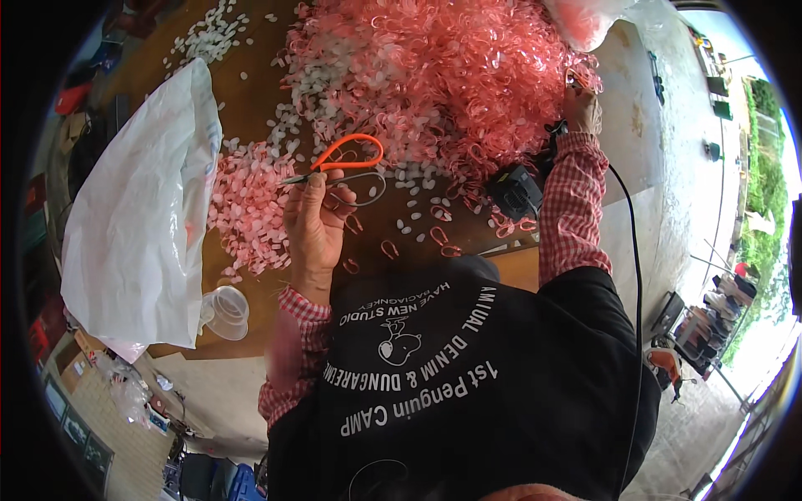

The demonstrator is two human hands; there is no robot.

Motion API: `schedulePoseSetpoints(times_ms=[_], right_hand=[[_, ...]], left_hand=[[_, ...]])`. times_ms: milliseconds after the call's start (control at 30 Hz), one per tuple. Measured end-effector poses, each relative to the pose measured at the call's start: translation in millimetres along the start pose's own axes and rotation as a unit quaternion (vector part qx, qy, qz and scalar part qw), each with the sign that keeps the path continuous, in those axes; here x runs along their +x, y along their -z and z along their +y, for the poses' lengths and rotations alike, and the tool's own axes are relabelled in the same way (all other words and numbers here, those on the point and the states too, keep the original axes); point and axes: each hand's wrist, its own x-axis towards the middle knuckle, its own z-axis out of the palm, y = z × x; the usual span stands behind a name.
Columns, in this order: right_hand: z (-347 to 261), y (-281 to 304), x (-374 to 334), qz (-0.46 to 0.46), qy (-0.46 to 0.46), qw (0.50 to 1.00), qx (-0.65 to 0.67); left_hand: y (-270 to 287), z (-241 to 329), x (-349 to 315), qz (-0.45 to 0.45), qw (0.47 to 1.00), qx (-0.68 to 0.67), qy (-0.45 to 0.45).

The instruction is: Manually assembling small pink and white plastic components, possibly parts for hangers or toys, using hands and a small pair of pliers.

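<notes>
Scissors (329, 152) with one orange handle loop were pinched between the thumb and fingers of the left hand (316, 230), above the table (255, 90). The right hand (582, 110) was placed at the right edge of the big pile of pink loops (451, 83); whether anything was gripped there could not be told. Some work was judged done, a smaller pink heap (251, 209) being gathered at left; far more was seemingly left.
</notes>
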Motion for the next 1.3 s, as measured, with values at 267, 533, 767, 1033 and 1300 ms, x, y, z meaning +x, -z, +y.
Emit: schedulePoseSetpoints(times_ms=[267, 533, 767, 1033, 1300], right_hand=[[2, -6, 2, 0.021, 0.035, 0.999, -0.006], [16, 3, 1, 0.025, 0.102, 0.993, 0.051], [-35, 53, -57, 0.122, 0.174, 0.943, 0.258], [-140, 70, -207, -0.455, 0.104, 0.587, 0.661], [-157, 51, -232, -0.584, 0.079, 0.534, 0.606]], left_hand=[[-6, 1, -1, 0.023, 0.999, -0.033, 0.012], [-10, 7, -4, 0.027, 0.997, -0.057, 0.034], [-14, 5, -9, 0.023, 1.000, -0.015, -0.003], [-27, 3, -15, 0.020, 0.999, 0.003, -0.046], [-16, -6, -18, 0.041, 0.997, 0.024, -0.067]])
